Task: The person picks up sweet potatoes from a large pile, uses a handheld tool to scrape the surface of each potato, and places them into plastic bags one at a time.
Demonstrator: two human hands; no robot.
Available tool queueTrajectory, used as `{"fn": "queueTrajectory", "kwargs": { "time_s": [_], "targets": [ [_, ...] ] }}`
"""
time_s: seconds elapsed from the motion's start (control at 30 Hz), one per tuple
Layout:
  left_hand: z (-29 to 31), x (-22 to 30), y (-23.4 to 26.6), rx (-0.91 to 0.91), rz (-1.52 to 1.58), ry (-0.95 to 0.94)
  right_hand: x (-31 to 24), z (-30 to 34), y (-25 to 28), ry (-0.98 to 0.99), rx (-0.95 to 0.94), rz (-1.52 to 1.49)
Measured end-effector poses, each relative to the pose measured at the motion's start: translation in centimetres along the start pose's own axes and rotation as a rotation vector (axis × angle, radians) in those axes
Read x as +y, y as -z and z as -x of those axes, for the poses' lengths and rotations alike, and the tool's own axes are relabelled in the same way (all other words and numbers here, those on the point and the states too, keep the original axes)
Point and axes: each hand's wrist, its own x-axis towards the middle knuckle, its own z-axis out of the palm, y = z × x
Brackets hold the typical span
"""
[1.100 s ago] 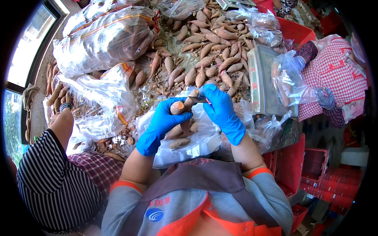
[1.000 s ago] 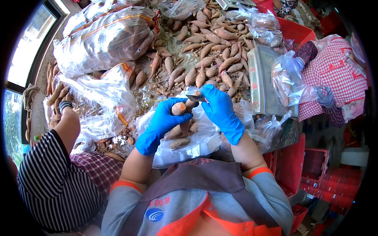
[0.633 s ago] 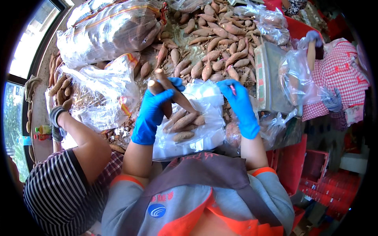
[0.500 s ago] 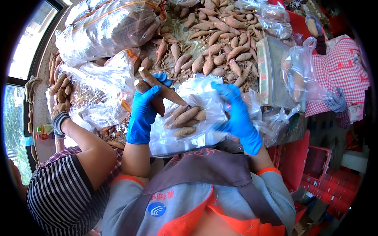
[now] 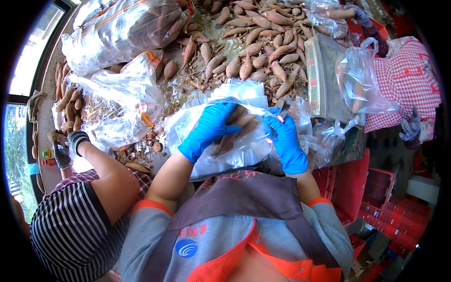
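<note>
Both my hands wear blue gloves. My left hand (image 5: 210, 130) reaches into the mouth of a clear plastic bag (image 5: 251, 146), its fingers closed around sweet potatoes (image 5: 240, 123); the fingertips are partly hidden by the film. More sweet potatoes show through the bag below that hand. At the bag's right side, my right hand (image 5: 287, 143) pinches the edge of the film between thumb and fingers. The bag lies on a stack of flat plastic bags (image 5: 211, 164) at the table's near edge.
A heap of sweet potatoes (image 5: 263, 44) covers the far table. A full sack (image 5: 129, 35) stands far left. At right are a scale (image 5: 324, 77) and a filled bag (image 5: 352, 84). A co-worker's gloved hand (image 5: 77, 141) works at left; another person (image 5: 404, 84) is at right.
My left hand has brought two sweet potatoes from the left down into the bag. My right hand has closed on the bag's edge. The left co-worker's hand has picked up a sweet potato.
</note>
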Motion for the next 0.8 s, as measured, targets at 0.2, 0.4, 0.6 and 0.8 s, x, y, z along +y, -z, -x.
{"fn": "queueTrajectory", "kwargs": {
  "time_s": [0.2, 0.4, 0.6, 0.8],
  "targets": [
    [7.2, -3.0, 2.4, 0.207, -0.531, 0.065, 0.5, 0.2, 1.7, -0.077, -0.106, 0.102],
    [14.4, -0.5, 4.8, 0.005, -0.617, 0.310, 0.5, -0.4, 0.3, -0.127, -0.155, -0.005],
    [14.7, 0.2, 4.2, 0.351, -0.344, 0.350, -1.7, -1.5, -1.2, -0.199, -0.304, -0.153],
    [12.7, 6.4, 9.1, 0.763, 0.297, -0.231, -7.2, 0.3, -3.0, 0.134, -0.701, -0.306]
  ]
}}
